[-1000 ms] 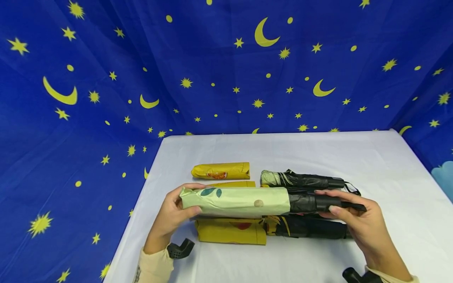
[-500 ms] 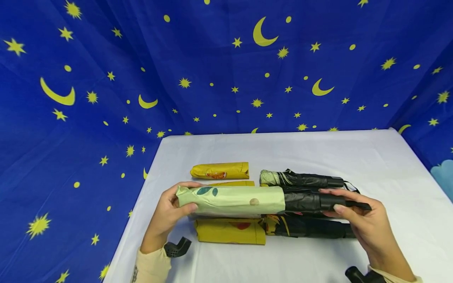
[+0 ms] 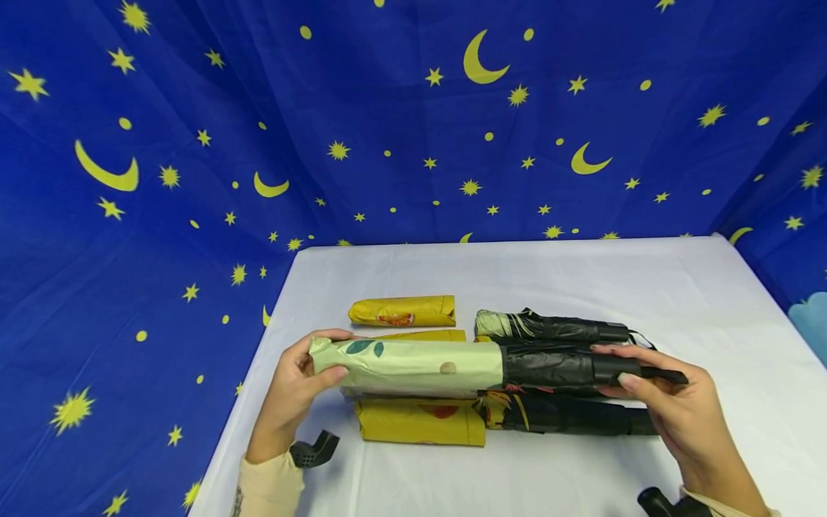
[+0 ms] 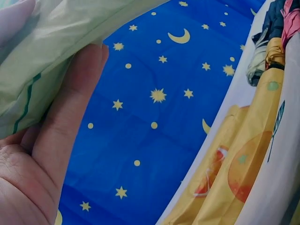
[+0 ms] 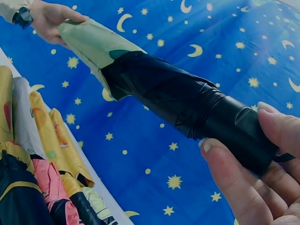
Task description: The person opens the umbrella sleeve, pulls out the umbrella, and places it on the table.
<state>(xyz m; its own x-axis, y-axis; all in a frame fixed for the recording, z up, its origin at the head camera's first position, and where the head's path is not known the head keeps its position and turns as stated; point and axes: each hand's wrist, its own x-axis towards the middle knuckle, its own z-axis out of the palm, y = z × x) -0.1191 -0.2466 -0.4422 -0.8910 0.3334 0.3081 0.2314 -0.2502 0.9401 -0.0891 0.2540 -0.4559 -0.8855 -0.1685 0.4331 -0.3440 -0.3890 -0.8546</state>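
A folded black umbrella (image 3: 549, 367) sits partly inside a pale green umbrella sleeve (image 3: 407, 365) with leaf prints, held level above the table. My left hand (image 3: 293, 391) grips the sleeve's closed end, thumb in front and fingers behind. With curled fingers and thumb, my right hand (image 3: 678, 402) holds the umbrella's black handle (image 5: 243, 136); a black strap trails at its end. In the right wrist view the canopy (image 5: 164, 93) emerges from the sleeve's mouth. The left wrist view shows the sleeve fabric (image 4: 47, 61) lying across the left palm.
Yellow fruit-print sleeves (image 3: 402, 311) and a whitish sleeve (image 4: 276, 154) lie on the white table (image 3: 555, 276). To their right are several folded umbrellas, one green and black (image 3: 549, 327), one pink (image 5: 51, 183). A front yellow sleeve (image 3: 420, 422) adjoins a dark umbrella (image 3: 575, 416).
My hands have drawn apart, the left moving left with the sleeve and the right moving right with the handle. More of the black umbrella shows outside the sleeve.
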